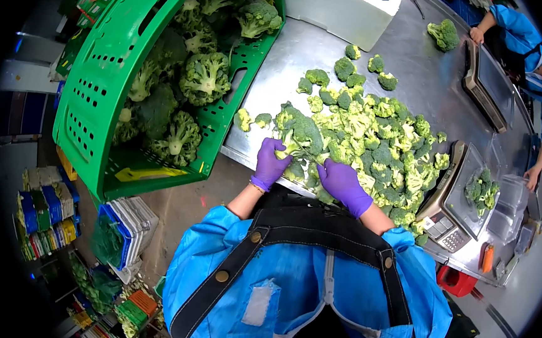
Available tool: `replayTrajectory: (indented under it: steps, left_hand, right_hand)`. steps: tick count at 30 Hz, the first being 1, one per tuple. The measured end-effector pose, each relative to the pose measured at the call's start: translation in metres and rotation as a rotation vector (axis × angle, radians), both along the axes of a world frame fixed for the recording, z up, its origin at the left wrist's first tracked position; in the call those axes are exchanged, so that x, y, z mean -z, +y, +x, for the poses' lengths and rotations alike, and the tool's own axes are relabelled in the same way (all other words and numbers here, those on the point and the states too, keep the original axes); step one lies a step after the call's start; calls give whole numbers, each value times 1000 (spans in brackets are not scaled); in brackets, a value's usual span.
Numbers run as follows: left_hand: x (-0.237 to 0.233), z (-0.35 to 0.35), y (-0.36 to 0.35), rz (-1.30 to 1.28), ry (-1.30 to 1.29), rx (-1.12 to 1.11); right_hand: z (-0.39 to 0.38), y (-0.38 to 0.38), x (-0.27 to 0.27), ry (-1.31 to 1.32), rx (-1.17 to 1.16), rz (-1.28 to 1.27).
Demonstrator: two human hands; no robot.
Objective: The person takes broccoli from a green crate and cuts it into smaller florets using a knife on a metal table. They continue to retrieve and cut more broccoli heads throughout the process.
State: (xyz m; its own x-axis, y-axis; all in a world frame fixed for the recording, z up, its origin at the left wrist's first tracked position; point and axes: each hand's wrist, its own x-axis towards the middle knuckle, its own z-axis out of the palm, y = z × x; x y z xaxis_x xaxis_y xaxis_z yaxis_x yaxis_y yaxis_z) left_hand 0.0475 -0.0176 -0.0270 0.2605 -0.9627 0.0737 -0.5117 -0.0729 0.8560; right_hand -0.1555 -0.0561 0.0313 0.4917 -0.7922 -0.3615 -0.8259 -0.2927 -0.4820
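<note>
Shiny metal table (pixel 415 78) runs in front of you, and it is covered in green. Your left hand (pixel 270 164), in a purple glove, has its fingers curled tight around the left side of a broccoli head (pixel 300 133) that lies at the near edge of the table. Your right hand (pixel 344 183) is just to the right of the broccoli head, down by its bottom. Its fingers are bent in, but you cannot tell if they pinch the head, hold a small tool, or hold nothing. The broccoli head looks light enough for one hand. Its thick stalk should be hard and stiff, so that is the best place to hold it. The bumpy top is crumbly and little bits can snap off, so do not squeeze there. It may be a bit wet and slippy under gloves. Right of the broccoli head, touching it, is a big pile of cut pieces (pixel 379 145). Further right of the head a scale (pixel 454 200) holds a clear tray of broccoli (pixel 482 190). Left of the head a green crate (pixel 108 63) leans, full of whole broccoli (pixel 205 76). Behind the head stands a white box (pixel 338 10). Far off to the right, another person's blue sleeve (pixel 519 29) shows.
</note>
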Motion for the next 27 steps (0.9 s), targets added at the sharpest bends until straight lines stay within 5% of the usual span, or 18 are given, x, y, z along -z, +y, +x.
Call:
replayTrajectory:
  steps: [4, 9, 15, 18, 22, 27]
  left_hand:
    - [-1, 4, -1, -2, -2, 44]
    - [2, 24, -14, 53, 60, 110]
    - [2, 30, -26, 83, 127, 78]
    - [1, 19, -13, 28, 100, 149]
    - [-2, 16, -13, -30, -5, 167]
    - [-3, 20, -8, -15, 36, 179]
  right_hand:
    - [13, 2, -1, 71, 34, 29]
    - [17, 9, 41, -186, 146, -45]
    - [31, -1, 34, -102, 142, -129]
    - [26, 5, -13, 73, 63, -60]
    - [22, 14, 23, 72, 137, -59]
    - [11, 32, 38, -151, 235, -75]
